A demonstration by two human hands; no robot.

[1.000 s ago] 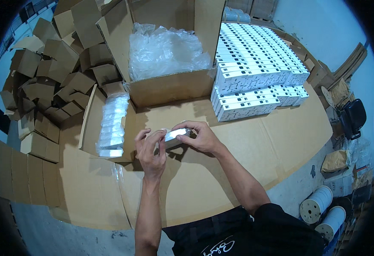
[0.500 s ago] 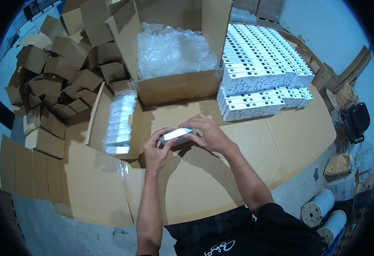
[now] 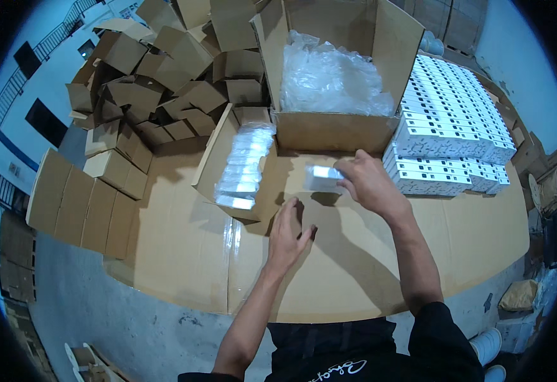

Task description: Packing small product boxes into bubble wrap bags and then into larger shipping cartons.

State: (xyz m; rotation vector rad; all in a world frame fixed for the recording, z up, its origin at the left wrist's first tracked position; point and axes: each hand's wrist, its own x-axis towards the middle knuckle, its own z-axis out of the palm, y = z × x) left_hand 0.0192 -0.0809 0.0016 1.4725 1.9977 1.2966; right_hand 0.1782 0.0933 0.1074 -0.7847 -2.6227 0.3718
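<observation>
My right hand (image 3: 370, 183) pinches one end of a small white box in clear plastic wrap (image 3: 323, 179), held just over the cardboard-covered table; motion blurs it slightly. Closer to me and to the left, my left hand (image 3: 286, 239) is open, thumb apart from the fingers, with nothing in it. Left of both hands stands an open carton (image 3: 209, 160). A row of similar plastic-wrapped white boxes (image 3: 243, 167) is packed inside it, one behind another.
Behind my hands, a large open carton (image 3: 335, 132) holds crumpled clear plastic bags (image 3: 329, 76). Stacked white boxes (image 3: 447, 137) with dark square marks fill the table's far right. Empty brown cartons (image 3: 164, 83) heap at the far left, with a row of folded cartons (image 3: 81, 207) nearer.
Both hands held the wrapped box before. My left hand has let go and opened, while the right has carried the box away from it. The whole view has shifted leftward.
</observation>
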